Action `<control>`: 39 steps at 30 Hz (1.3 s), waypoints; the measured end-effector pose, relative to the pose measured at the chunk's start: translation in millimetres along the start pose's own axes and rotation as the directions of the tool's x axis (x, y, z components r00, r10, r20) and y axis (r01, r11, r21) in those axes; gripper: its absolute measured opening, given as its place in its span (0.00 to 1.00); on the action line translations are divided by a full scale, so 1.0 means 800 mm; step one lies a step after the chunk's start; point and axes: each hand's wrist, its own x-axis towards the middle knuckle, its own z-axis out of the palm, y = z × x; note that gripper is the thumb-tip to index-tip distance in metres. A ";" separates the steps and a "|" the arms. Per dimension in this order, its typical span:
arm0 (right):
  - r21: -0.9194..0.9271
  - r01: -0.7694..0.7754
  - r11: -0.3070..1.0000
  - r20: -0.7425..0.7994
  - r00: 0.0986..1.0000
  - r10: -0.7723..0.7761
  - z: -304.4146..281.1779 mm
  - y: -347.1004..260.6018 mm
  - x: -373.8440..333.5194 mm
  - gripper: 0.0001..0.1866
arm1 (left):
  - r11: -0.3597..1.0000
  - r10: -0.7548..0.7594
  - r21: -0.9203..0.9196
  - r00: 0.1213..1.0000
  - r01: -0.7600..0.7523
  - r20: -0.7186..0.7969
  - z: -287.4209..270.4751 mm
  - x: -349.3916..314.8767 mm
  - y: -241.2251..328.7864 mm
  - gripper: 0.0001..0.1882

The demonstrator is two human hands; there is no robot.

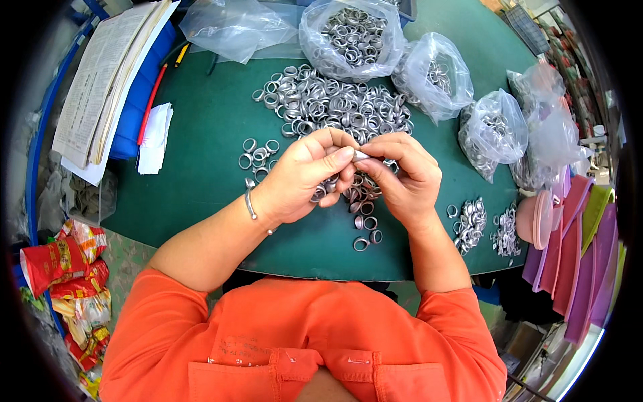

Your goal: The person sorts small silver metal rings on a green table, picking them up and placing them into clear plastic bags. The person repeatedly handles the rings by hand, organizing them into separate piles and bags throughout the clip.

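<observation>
Both my hands meet over the middle of the green table. My left hand (pixel 305 171) is closed, its thumb and forefinger pinching a small grey metal ring (pixel 360 156), while a few more rings (pixel 323 190) sit in its curled fingers. From the other side my right hand (pixel 406 175) pinches the same ring between thumb and fingertips. Just beyond the hands spreads a big heap of grey metal rings (pixel 335 100). A smaller group of rings (pixel 258 155) lies left of my left hand, and some loose rings (pixel 365 231) lie below, between my wrists.
Clear plastic bags of rings (pixel 351 40) stand at the back and right of the table (pixel 201 194). Two small piles of parts (pixel 471 224) lie at the right. Papers (pixel 100 87), a blue bin (pixel 137 100) and a red pencil (pixel 153 104) are at the left. Coloured plastic strips (pixel 569 254) hang at right.
</observation>
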 end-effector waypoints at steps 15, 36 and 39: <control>-0.814 -0.315 0.487 -0.492 0.820 -0.293 -0.168 0.053 -0.005 0.15 | 0.999 0.038 0.041 0.992 -0.034 -0.124 0.008 0.011 -0.002 0.06; 0.069 -0.309 0.949 -0.189 0.930 0.316 0.002 0.000 -0.022 0.07 | 0.830 0.021 -0.554 0.996 -0.066 -0.087 -0.029 0.006 0.004 0.10; 0.308 -0.396 0.865 -0.163 0.874 0.458 -0.008 0.006 -0.020 0.05 | 0.807 0.088 -0.568 0.984 -0.161 -0.153 -0.021 0.014 0.015 0.11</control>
